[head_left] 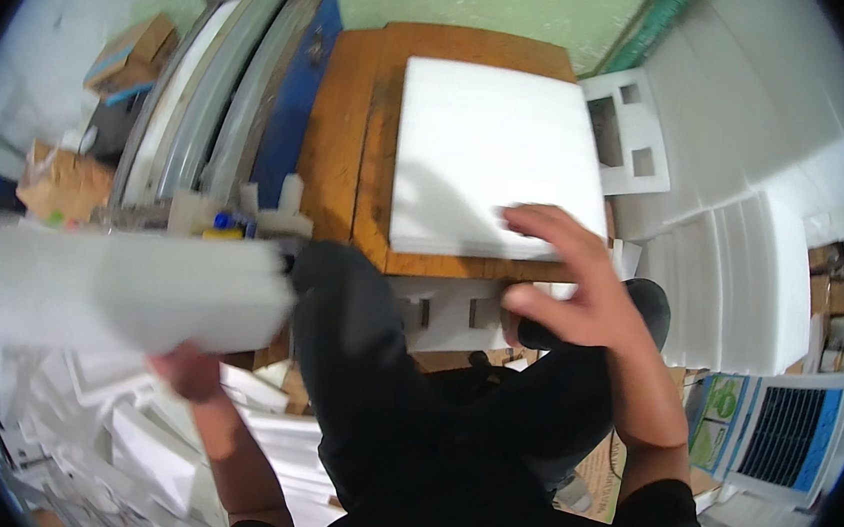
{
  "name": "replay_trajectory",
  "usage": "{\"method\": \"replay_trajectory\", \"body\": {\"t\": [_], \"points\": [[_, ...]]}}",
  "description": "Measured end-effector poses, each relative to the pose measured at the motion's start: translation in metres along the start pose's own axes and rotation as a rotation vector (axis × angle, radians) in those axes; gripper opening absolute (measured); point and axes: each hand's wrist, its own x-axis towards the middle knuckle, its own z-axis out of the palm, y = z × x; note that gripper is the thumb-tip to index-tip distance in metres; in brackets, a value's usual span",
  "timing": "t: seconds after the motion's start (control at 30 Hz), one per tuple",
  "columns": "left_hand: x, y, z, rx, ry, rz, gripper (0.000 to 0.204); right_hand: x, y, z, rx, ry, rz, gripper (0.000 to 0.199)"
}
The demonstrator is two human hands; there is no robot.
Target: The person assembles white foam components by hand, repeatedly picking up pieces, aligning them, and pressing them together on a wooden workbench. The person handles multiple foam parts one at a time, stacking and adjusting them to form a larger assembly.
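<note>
The white foam sheet [491, 159] on the table [343, 136] is reached by the spread right hand [571, 287], its fingertips over the near right corner, while a blurred foam slab [109, 286] is pinched by the left hand [187, 368].

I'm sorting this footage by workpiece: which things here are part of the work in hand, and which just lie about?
In hand:
left hand holding blurred white foam sheet
right hand over white foam slab
wooden table

Lying about:
cut-out foam piece
stacked foam sheets
foam offcuts
cardboard box
</note>
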Motion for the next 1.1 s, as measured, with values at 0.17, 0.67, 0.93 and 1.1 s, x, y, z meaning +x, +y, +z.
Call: {"method": "replay_trajectory", "body": {"t": [0.17, 0.67, 0.93, 1.1], "points": [[-0.017, -0.142, 0.247, 0.061, -0.607, -0.294, 0.078, 0.061, 0.026, -0.002, -0.191, -0.119, 0.053, 0.086], [-0.052, -0.366, 0.374, 0.100, -0.391, -1.023, 0.049, 0.060, 0.281, -0.115, -0.188, 0.334, 0.434, 0.062], [-0.056, -0.283, 0.330, 1.408, -1.394, -0.195, 0.075, 0.041, 0.265, -0.112, -0.258, 0.345, 0.324, 0.061], [-0.044, -0.286, 0.297, 1.690, -1.389, 0.075, 0.074, 0.038, 0.269, -0.103, -0.597, 0.105, 0.377, 0.053]]}}
